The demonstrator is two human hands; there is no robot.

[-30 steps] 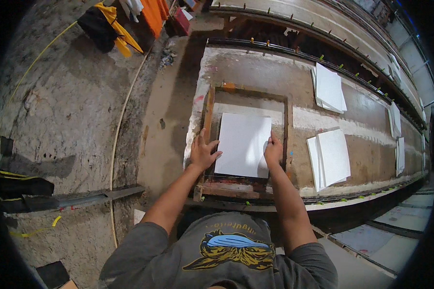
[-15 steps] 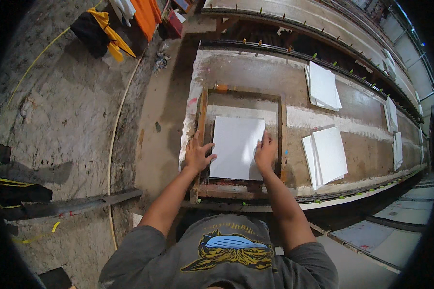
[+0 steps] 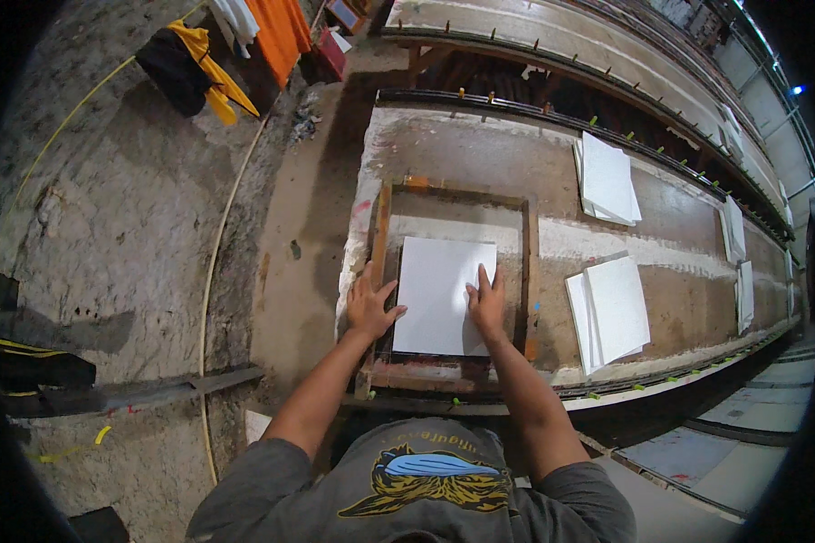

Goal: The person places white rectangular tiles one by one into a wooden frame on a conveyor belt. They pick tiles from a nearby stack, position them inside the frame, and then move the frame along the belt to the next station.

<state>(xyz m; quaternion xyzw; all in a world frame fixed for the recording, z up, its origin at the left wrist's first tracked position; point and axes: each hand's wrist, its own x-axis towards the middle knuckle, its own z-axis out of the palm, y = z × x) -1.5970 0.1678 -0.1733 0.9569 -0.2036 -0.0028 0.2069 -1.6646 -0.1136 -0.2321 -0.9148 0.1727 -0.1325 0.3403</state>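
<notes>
A blank white sheet (image 3: 439, 294) lies flat inside a wooden screen frame (image 3: 532, 262) on the long work table (image 3: 480, 136). My left hand (image 3: 369, 306) rests across the frame's left bar, fingers spread, its thumb reaching the sheet's left edge. On the sheet's right part lies my right hand (image 3: 486, 306), fingers extended and slightly apart. Neither hand grips anything. Whether the sheet is a single piece or several stacked cannot be made out.
Two fanned stacks of white sheets, a near one (image 3: 611, 312) and a far one (image 3: 607, 178), lie right of the frame. More white sheets (image 3: 733, 229) sit farther along the table. Small clips (image 3: 593, 120) line its edge rail. Cloths (image 3: 276, 36) hang at the upper left.
My right hand has moved from the sheet's right edge inward onto its surface, with its fingers straightening. My left hand stays at the left edge. The whole view has shifted slightly.
</notes>
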